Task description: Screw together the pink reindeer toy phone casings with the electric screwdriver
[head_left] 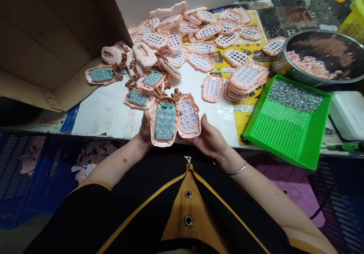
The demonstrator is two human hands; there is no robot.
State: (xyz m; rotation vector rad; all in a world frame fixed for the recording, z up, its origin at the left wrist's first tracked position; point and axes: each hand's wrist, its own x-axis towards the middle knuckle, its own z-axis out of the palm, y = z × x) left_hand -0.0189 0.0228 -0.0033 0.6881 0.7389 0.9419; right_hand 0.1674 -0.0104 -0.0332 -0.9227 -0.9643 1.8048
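Observation:
My left hand is closed around a pink shell half with brown antlers, its green circuit board facing up. In my right hand is the other pink shell half, fitted with a white keypad. Both halves are side by side above the table's front edge, their near edges overlapping. Beyond my left hand lie several antlered shell halves with circuit boards. A single keypad half rests on white card beyond my right hand, beside a stack of keypad halves.
A large pile of keypad halves covers the back. At right are a green tray of small screws and a metal bowl of small pink pieces. A cardboard box stands left. Blue crates with shell parts sit below.

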